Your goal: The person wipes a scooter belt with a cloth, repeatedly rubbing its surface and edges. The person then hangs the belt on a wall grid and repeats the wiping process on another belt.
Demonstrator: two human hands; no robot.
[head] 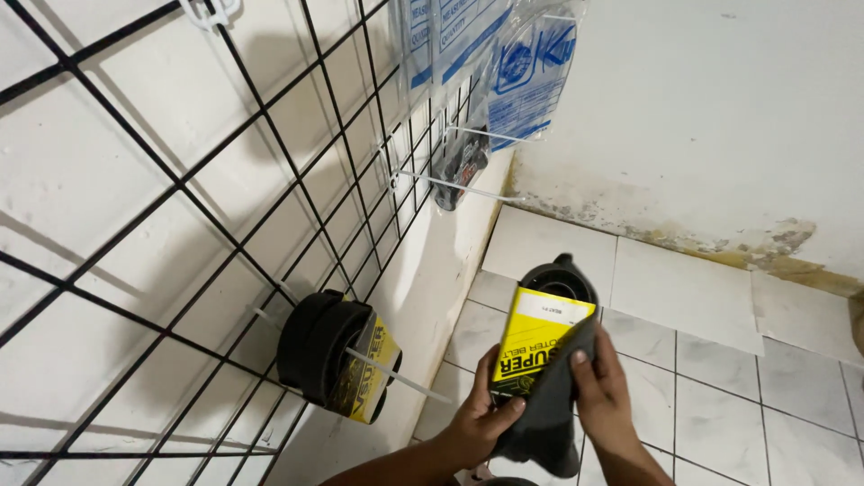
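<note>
Two hands grip a sleeved rubber belt over a white tiled floor, beside a wire display grid.

The floor (702,351) is glossy white ceramic tile with thin dark grout lines; the rear wall (720,117) is painted white, stained and flaking along its base. A black wire grid (180,189) of square cells stands against the left wall, with slim white pegs projecting from it. One peg carries looped black belts (335,354) in yellow card sleeves; higher up hang clear plastic bags (504,72) with blue print. The left hand (481,414) is closed on the lower left edge of the belt (551,360), thumb pressed across its matte black rubber. The right hand (601,391) is closed on the right edge, fingers curled over the yellow cardboard sleeve. The belt is held upright, slightly tilted, above the floor between both hands.
</note>
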